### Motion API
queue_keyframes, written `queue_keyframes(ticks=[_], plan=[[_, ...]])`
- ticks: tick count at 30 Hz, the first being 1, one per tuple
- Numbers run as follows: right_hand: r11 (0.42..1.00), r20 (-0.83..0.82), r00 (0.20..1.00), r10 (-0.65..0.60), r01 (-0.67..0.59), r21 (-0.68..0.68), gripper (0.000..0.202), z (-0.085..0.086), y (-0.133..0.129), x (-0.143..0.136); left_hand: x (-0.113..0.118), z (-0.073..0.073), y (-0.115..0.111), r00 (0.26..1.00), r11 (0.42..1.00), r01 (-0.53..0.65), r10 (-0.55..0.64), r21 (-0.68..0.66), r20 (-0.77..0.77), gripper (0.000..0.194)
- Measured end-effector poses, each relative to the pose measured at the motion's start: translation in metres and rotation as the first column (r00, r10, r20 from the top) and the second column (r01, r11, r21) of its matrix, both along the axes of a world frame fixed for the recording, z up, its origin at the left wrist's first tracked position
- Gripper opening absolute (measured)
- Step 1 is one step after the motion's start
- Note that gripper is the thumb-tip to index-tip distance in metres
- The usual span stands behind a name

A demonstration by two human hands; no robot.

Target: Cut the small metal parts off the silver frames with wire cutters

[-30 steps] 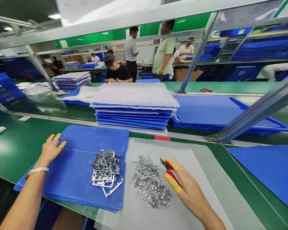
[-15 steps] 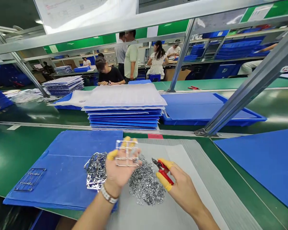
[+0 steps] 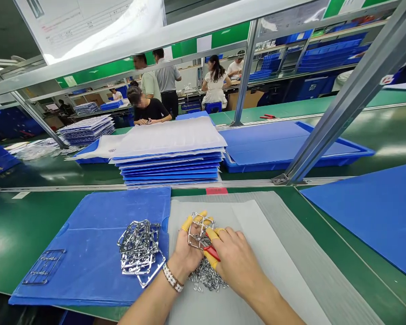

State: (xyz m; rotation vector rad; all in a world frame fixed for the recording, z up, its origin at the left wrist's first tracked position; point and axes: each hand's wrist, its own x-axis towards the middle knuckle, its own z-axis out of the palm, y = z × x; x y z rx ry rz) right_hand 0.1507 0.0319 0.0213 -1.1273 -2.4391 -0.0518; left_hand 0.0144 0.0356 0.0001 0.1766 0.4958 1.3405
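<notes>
My left hand (image 3: 188, 246), with yellow finger covers, holds a shiny metal-coloured frame (image 3: 193, 235) above the grey sheet. My right hand (image 3: 228, 253) is closed on red-handled cutters (image 3: 212, 253), whose jaws are at the frame, partly hidden by the fingers. Beneath both hands lies a heap of small silvery parts (image 3: 208, 276), partly covered by them. To the left, a tangled pile of similar frames (image 3: 140, 248) rests on a blue sheet (image 3: 91, 253). One more frame (image 3: 43, 267) lies alone near that sheet's left edge.
Behind the work area stands a tall stack of blue and white sheets (image 3: 171, 155), with a blue tray (image 3: 274, 166) to its right. A slanted metal post (image 3: 341, 97) rises at the right. Several people are at the benches beyond, one in a black top (image 3: 152, 109).
My right hand has brought the cutters to the frame in my left hand, and my left fingers have curled round it. Another frame now sticks out from the pile. The camera view has shifted.
</notes>
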Motion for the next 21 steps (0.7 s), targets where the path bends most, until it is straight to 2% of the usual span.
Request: queue_keyframes(ticks=[9, 21], plan=[[0.999, 0.083, 0.996, -0.013, 0.015, -0.032, 0.02, 0.013, 0.002, -0.004, -0.002, -0.006, -0.001, 0.997, 1.0, -0.016, 0.016, 0.0, -0.079, 0.04], [1.0, 0.147, 0.989, -0.022, 0.023, -0.01, 0.017, 0.017, 0.001, -0.005, -0.001, -0.006, -0.004, 0.991, 1.0, -0.013, 0.014, 0.005, -0.132, 0.04]])
